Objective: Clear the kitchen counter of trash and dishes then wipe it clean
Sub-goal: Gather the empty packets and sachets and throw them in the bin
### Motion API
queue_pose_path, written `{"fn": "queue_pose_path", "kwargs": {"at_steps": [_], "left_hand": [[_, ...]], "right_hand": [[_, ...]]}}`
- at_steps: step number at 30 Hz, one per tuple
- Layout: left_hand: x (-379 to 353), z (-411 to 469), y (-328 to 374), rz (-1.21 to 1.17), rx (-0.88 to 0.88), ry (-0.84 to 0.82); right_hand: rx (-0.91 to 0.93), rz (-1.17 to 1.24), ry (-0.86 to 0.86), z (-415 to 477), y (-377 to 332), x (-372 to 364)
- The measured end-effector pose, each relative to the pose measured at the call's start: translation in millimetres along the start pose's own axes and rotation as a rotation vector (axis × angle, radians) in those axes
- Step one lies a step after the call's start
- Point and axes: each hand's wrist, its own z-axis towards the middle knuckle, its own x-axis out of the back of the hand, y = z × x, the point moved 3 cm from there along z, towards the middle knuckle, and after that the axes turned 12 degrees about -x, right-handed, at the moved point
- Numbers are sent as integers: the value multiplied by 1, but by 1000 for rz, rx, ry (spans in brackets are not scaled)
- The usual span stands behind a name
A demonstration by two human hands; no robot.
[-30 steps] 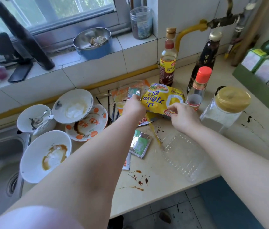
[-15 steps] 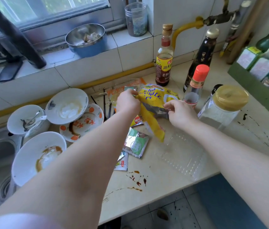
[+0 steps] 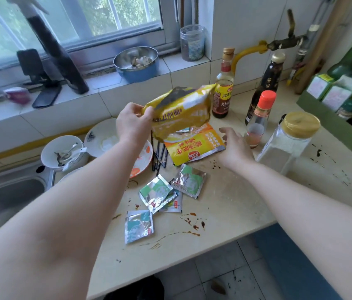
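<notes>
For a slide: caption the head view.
Left hand holds yellow wrapper above counter; right hand open by orange packet.

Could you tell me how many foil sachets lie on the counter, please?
4: one sachet below the orange packet, one to its left, one partly under that, one nearest the front edge. More may hide under the packet.

Sachets lie on the counter, before a flat packet. Chopsticks lie left of that packet, bowls further left beside the sink.
</notes>
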Motion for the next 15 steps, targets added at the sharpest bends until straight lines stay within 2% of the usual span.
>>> {"fn": "queue_pose_path", "kwargs": {"at_steps": [6,15], "left_hand": [[30,-13,-20,-61,150,59],[46,-17,-59,77,450,120]], "right_hand": [[-8,-25,-60,-17,-8,-11],[5,-76,-136,-14,-28,-37]]}}
